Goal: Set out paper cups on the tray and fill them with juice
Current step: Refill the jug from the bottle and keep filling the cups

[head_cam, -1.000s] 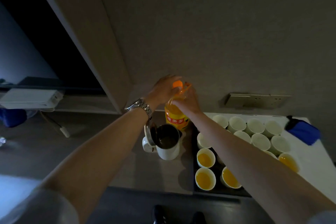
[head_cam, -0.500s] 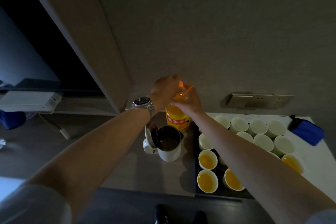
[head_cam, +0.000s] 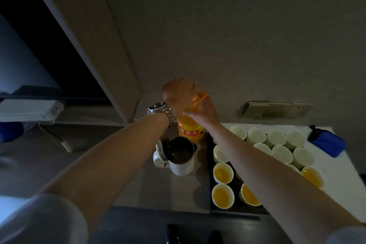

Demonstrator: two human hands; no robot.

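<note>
dim light falls on a grey worktop [head_cam: 126,180] set against a plain wall, with a dark screen seen at the left. a juice bottle [head_cam: 190,130] with a yellow label is stood upright near the back edge of the worktop, just behind a white electric kettle [head_cam: 181,157] whose lid is flipped open. the top of the bottle is covered by the left hand [head_cam: 175,93], which is blurred; its fingers appear curled over the orange cap, though the cap itself is hidden. the bottle's neck is gripped by the right hand [head_cam: 204,108], fingers wrapped round it just below the left hand. a metal wristwatch [head_cam: 161,109] is worn on the left wrist. a dark tray [head_cam: 211,207] is laid at the right end of the worktop, and white paper cups [head_cam: 281,153] are crowded on it in rows. four cups toward the front edge are seen filled with orange juice [head_cam: 221,196]; the cups toward the back edge are seen empty. some cups are hidden by the right forearm. a blue pouch [head_cam: 326,143] is laid on a white surface beyond the tray's right side, and a wall socket plate [head_cam: 277,109] is fixed above the cups.
</note>
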